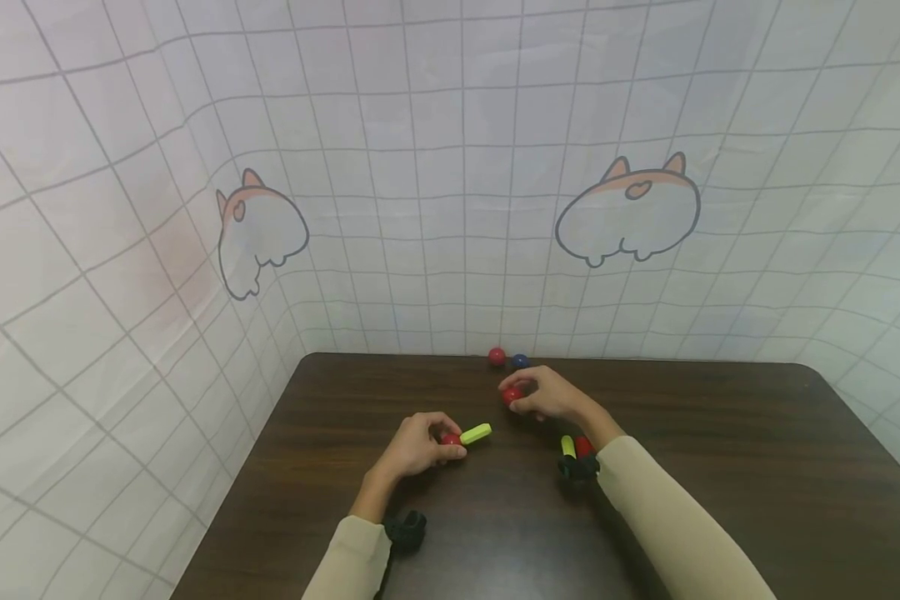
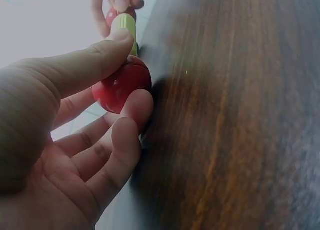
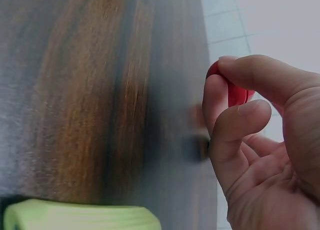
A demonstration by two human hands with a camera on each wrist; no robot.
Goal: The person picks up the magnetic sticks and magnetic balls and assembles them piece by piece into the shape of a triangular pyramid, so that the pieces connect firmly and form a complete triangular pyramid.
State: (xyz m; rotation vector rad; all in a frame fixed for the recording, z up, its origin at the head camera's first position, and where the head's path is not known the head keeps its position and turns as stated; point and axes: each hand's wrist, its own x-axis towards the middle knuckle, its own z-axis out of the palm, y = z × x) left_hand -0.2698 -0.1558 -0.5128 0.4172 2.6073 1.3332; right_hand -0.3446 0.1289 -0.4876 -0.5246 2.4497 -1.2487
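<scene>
My left hand (image 1: pixel 417 446) pinches a red ball (image 2: pixel 117 89) between thumb and fingers, close over the table. A yellow-green rod (image 1: pixel 476 433) extends from this ball toward the right, and in the left wrist view the thumb tip overlaps the rod's near end. Farther back and to the right, my right hand (image 1: pixel 547 393) holds a second red ball (image 3: pixel 239 92) at its fingertips, partly covered by the thumb and fingers. Just beyond that hand, a third red ball (image 1: pixel 497 357) sits beside a dark blue ball (image 1: pixel 521 362) at the table's back edge.
Another yellow-green rod (image 1: pixel 567 447) and a red piece (image 1: pixel 583 447) lie by the right wrist, partly hidden by the dark wrist camera (image 1: pixel 579 468). Behind the dark wooden table (image 1: pixel 720 433) hangs a white gridded curtain (image 1: pixel 450 208) with cartoon animals, which also runs along both sides.
</scene>
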